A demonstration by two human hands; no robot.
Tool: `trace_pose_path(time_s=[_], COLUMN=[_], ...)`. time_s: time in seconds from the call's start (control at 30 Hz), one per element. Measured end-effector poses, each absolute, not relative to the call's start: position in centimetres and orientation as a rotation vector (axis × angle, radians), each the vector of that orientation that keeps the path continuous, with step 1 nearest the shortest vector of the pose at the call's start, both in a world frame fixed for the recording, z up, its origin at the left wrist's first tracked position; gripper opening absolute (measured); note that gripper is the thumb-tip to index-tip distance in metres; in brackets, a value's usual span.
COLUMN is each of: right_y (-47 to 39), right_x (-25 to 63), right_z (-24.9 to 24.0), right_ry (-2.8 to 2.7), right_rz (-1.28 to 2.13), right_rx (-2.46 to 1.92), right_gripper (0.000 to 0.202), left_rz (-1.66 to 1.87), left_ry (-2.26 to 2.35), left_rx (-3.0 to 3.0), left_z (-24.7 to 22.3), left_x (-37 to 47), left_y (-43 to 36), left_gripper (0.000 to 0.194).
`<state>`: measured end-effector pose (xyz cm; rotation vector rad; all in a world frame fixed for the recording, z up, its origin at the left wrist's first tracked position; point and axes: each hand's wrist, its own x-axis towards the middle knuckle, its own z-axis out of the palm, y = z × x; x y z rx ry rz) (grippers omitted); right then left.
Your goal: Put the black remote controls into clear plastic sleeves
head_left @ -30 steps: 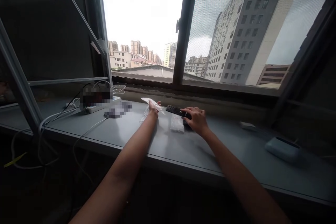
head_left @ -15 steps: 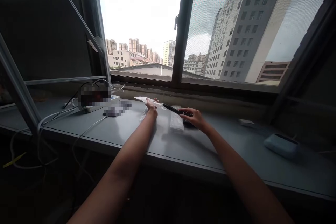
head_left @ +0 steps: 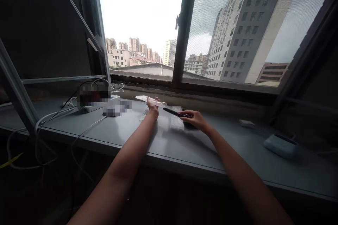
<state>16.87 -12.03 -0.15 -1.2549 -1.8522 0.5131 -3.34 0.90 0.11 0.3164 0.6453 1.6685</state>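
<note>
My left hand (head_left: 152, 106) is closed on a thin, whitish plastic bag (head_left: 141, 97) above the back of the grey table. To its right, my right hand (head_left: 194, 119) grips a slim black object (head_left: 171, 111), whose far end points left at the bag's right end. Under the black object, a clear plastic packet (head_left: 177, 122) lies on the table. Another crumpled clear packet (head_left: 143, 114) rests beside my left wrist. Something dark, partly hidden, lies beneath my right hand.
A grey table (head_left: 111, 137) runs below the window (head_left: 142, 10). Blurred items, a white power strip (head_left: 92, 108) and cables stand left, near a metal frame (head_left: 19, 88). At the right are a light blue box (head_left: 280, 146) and a small white object (head_left: 246, 123).
The black object has shifted slightly left and down against the bag, and its tip now shows more clearly. The view has moved slightly. Both hands keep their holds.
</note>
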Motion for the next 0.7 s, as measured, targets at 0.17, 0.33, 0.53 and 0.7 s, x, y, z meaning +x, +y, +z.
trace_pose_path(time_s=[0.17, 0.33, 0.53, 0.7], right_y=[-11.64, -11.46, -11.53, -11.49], right_x=[17.12, 17.21, 17.21, 17.25], right_z=[-0.47, -0.55, -0.4, -0.37], right_ry=[-1.833, -1.85, -1.856, -1.845], right_rz=[0.464, 0.399, 0.326, 0.307], right_rx=[-1.278, -1.275, -1.237, -1.219], right_gripper=[0.037, 0.034, 0.033, 0.032], left_rz=[1.654, 1.665, 1.663, 1.659], left_ry=[0.627, 0.646, 0.68, 0.691], left_rx=[0.322, 0.299, 0.285, 0.315], left_z=[0.11, 0.06, -0.06, -0.15], left_x=[-3.26, -3.29, -3.39, -3.25], left_y=[1.09, 1.38, 1.54, 1.65], left_gripper=[0.042, 0.033, 0.032, 0.033])
